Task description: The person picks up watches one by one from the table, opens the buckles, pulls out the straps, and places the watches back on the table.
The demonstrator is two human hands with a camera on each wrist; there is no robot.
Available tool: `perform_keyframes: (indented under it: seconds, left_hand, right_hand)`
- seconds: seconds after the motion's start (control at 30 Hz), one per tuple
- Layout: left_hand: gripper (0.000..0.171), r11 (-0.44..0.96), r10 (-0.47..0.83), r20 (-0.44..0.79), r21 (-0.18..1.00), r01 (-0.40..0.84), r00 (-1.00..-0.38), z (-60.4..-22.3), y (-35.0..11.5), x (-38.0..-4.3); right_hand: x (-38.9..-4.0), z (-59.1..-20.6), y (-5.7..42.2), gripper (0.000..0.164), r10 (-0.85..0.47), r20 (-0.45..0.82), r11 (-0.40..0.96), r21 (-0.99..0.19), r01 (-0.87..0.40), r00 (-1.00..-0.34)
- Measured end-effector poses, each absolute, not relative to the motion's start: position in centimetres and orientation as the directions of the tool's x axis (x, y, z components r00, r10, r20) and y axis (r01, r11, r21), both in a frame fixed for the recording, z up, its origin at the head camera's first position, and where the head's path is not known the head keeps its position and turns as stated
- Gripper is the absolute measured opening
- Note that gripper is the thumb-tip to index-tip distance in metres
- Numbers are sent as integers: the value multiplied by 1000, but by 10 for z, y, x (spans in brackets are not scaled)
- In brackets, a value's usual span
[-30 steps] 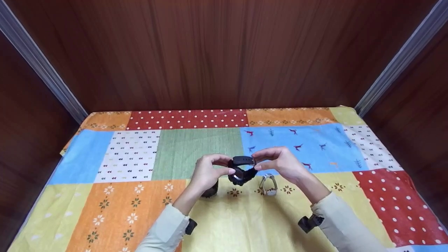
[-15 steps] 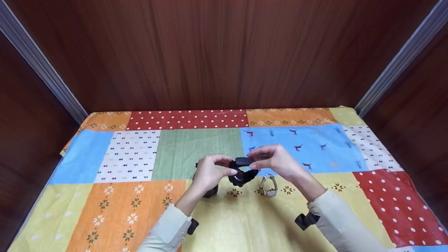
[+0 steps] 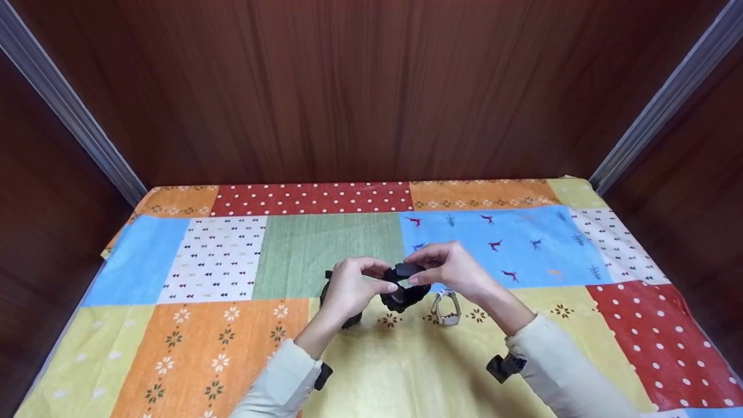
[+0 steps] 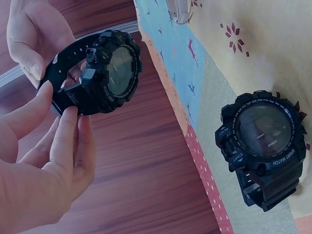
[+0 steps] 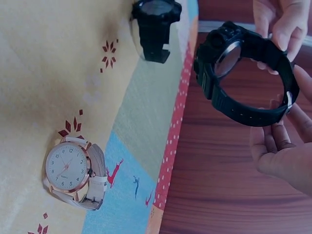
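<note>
Both hands hold a black digital sports watch (image 3: 404, 297) up above the cloth, its strap bent round into a loop. My left hand (image 3: 350, 288) pinches the strap close to the case, as the left wrist view shows, with the watch face (image 4: 121, 72) turned outward. At the other side of the loop, my right hand (image 3: 454, 269) grips the strap around the metal buckle (image 5: 289, 100). A second black sports watch (image 4: 263, 130) rests on the cloth, partly behind my left hand in the head view. Nearest my right hand on the cloth is a pale-strapped, rose-gold-rimmed watch (image 5: 67, 165).
A patchwork cloth (image 3: 232, 348) in several colours and prints covers the table. Dark wood panels (image 3: 371, 93) rise behind it and on both sides, with grey metal strips (image 3: 662, 98) at the corners.
My right hand has shifted a little left, drawing its end of the strap toward my left hand. The left hand has moved slightly right. The two watches on the cloth stay put.
</note>
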State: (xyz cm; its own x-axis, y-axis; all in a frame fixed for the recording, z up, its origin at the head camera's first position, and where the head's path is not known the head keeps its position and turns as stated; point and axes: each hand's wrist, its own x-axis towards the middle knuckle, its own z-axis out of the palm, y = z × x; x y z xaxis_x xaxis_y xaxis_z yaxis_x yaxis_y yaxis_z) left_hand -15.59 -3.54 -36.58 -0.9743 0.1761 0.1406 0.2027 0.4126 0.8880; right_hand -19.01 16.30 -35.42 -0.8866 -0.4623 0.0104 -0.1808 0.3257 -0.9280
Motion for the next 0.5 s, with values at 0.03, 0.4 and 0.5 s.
perform_keyframes:
  seconds: [0.03, 0.4, 0.5]
  left_hand:
    - [23, 415, 177, 144, 886, 206, -974, -366, -35, -156]
    - [20, 422, 182, 142, 882, 208, -973, -365, -35, -155]
    - [20, 422, 180, 141, 883, 206, -973, -365, -35, -155]
  right_hand:
    - [-190, -354, 163, 30, -464, 11, 330, -926, -185, -886]
    - [-190, -355, 161, 29, -460, 9, 322, -930, -177, -888]
    - [-190, -355, 162, 29, -457, 15, 306, -936, -173, -889]
